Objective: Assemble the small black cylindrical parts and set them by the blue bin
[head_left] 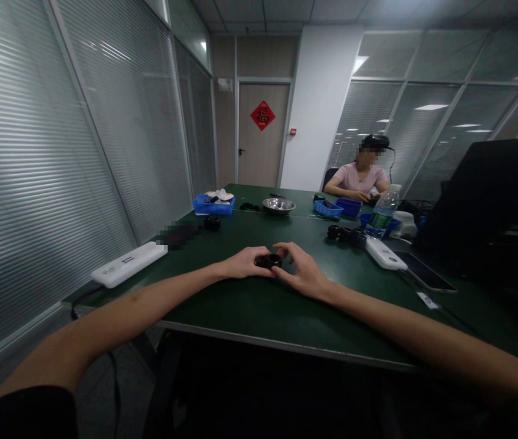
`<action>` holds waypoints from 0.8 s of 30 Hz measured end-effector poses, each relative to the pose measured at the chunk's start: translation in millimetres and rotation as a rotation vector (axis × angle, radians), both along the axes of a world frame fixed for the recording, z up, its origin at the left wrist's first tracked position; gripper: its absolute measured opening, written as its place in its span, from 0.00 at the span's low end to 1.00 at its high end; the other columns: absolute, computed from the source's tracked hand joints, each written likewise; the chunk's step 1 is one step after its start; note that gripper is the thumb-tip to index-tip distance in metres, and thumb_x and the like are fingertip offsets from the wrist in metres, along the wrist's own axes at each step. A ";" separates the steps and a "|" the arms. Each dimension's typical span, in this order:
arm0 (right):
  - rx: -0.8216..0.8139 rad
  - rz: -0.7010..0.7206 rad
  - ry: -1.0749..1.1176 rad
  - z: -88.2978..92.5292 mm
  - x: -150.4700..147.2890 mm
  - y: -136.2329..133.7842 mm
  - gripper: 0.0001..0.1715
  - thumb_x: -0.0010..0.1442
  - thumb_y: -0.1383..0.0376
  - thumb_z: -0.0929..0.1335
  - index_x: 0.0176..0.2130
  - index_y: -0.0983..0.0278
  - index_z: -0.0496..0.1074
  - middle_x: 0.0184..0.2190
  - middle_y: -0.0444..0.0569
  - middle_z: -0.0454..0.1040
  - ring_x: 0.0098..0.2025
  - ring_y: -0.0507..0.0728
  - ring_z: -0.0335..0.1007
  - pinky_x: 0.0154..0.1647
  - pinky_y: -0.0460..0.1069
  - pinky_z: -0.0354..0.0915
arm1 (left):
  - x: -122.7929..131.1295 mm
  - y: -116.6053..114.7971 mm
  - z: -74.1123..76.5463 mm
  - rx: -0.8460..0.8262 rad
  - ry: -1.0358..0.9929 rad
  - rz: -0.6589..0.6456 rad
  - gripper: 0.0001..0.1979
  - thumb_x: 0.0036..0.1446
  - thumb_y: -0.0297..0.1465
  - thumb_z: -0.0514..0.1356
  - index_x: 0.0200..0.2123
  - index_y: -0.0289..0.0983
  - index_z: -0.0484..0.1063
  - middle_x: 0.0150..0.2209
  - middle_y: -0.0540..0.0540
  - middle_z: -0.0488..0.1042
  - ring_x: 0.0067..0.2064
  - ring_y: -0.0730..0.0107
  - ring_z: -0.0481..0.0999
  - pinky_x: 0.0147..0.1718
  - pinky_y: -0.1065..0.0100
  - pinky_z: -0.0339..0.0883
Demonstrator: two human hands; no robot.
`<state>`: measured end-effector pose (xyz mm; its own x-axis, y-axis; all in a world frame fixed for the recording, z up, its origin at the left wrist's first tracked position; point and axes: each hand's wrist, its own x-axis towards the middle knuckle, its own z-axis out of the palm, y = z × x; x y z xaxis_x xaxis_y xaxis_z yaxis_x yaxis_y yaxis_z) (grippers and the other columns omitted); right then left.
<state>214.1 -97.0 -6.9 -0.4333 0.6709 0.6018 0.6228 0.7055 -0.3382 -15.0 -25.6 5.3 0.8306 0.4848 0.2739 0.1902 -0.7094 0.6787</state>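
Observation:
Just above the green table top (240,305), a small black part with a round ring-like opening (275,261) sits between my two hands. My left hand (244,263) has its fingers and thumb closed around the left side of this part. From the right, my right hand (302,271) reaches toward it with thumb and forefinger apart. The right thumb tip is close to the part's lower edge; whether it touches, I cannot tell. My left fingers hide some of the part.
Behind my hands stand a metal bowl (279,206) and a blue basket (215,206). Black parts (345,234), a water bottle (382,213), a white power bank (385,253) and a phone (424,271) lie right. Another white device (129,264) is left. A person (362,177) sits across.

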 end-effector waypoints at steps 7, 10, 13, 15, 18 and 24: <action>0.001 0.031 -0.009 -0.9 1.0 -1.3 0.27 0.67 0.60 0.70 0.62 0.60 0.64 0.52 0.55 0.73 0.52 0.63 0.72 0.52 0.60 0.71 | -0.1 -1.0 0.5 -0.034 0.012 0.031 0.25 0.55 0.49 0.69 0.45 0.34 0.74 0.41 0.46 0.74 0.42 0.63 0.72 0.40 0.66 0.63; -0.012 -0.010 -0.008 0.3 0.1 -1.3 0.30 0.66 0.56 0.72 0.62 0.60 0.64 0.49 0.54 0.73 0.49 0.63 0.71 0.50 0.60 0.72 | -0.3 -2.1 2.4 -0.041 0.012 0.011 0.25 0.56 0.49 0.68 0.44 0.34 0.74 0.42 0.46 0.73 0.43 0.63 0.72 0.40 0.66 0.63; -0.023 -0.016 0.006 -0.1 0.6 -0.7 0.30 0.66 0.57 0.72 0.62 0.60 0.63 0.48 0.54 0.74 0.49 0.63 0.72 0.50 0.61 0.72 | -0.6 -2.9 3.5 -0.017 0.016 0.006 0.23 0.57 0.48 0.68 0.44 0.35 0.74 0.42 0.46 0.73 0.43 0.64 0.72 0.40 0.67 0.63; -0.023 0.008 0.001 -0.8 1.1 -0.9 0.29 0.65 0.60 0.71 0.63 0.59 0.63 0.50 0.54 0.74 0.50 0.63 0.72 0.51 0.61 0.72 | -0.7 -2.4 2.6 -0.015 0.020 0.019 0.23 0.57 0.47 0.69 0.45 0.35 0.74 0.42 0.46 0.73 0.43 0.64 0.72 0.39 0.67 0.63; -0.007 0.033 -0.018 -0.6 0.8 -2.0 0.28 0.65 0.63 0.69 0.63 0.60 0.63 0.51 0.55 0.73 0.52 0.64 0.72 0.52 0.61 0.71 | -0.3 0.2 -0.7 -0.021 0.019 0.030 0.24 0.57 0.47 0.69 0.47 0.34 0.74 0.42 0.46 0.74 0.43 0.64 0.72 0.39 0.67 0.63; -0.004 -0.012 -0.004 1.0 -0.4 -1.6 0.31 0.66 0.59 0.71 0.63 0.60 0.62 0.48 0.54 0.72 0.49 0.63 0.71 0.51 0.61 0.71 | 0.2 2.5 -2.1 0.026 0.014 -0.008 0.23 0.58 0.47 0.68 0.44 0.34 0.74 0.41 0.47 0.72 0.42 0.65 0.71 0.40 0.67 0.62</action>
<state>213.7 -98.6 -6.0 -0.4273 0.6786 0.5974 0.6329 0.6964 -0.3383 -14.9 -23.1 3.2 0.8385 0.4707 0.2747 0.1934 -0.7283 0.6574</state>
